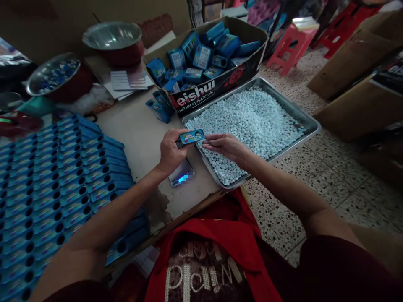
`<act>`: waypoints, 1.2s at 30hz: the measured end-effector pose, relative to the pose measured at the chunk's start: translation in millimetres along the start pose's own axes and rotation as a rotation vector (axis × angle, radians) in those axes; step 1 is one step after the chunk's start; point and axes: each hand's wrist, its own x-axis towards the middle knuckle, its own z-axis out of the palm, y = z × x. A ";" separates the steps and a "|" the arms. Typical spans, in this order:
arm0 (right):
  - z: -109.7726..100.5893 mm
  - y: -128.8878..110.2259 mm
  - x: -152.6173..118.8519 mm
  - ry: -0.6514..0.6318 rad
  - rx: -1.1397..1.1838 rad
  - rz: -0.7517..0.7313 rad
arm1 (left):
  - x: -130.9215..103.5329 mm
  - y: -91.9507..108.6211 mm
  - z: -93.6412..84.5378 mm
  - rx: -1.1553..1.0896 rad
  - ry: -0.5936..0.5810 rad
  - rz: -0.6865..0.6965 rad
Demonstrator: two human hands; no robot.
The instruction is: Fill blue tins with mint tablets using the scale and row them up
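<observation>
My left hand (172, 152) is closed around a small blue box (189, 137), held up above the table with its printed narrow face upward. White pieces show at the round hole in the box's right end. My right hand (227, 146) is at that end, fingertips pressed together close to the hole; whatever they pinch is too small to make out. Beneath my left hand lies a small flat scale (180, 174) with a glowing blue display. Under my right hand, a metal tray (310, 133) holds a heap of small whitish tablets (248, 117).
Rows of blue boxes (69, 180) with round dark holes cover the left side. A cardboard carton (208, 94) of loose blue boxes stands behind the tray. Two metal bowls (113, 37) (55, 75) sit at the back left. Red stools (291, 48) and cardboard boxes (352, 63) stand at right.
</observation>
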 end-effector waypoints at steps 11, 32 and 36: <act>71.5 -0.1 13.9 -0.284 -0.837 -0.708 | -9.5 4.7 -36.1 -0.391 -0.074 -0.476; -34.0 -27.6 52.7 0.147 -1.674 -0.620 | 93.2 -184.8 -260.8 0.039 0.082 -0.538; 1.0 -30.4 57.3 -0.034 -1.660 -0.702 | 75.4 -213.7 -281.2 0.175 -0.051 -0.606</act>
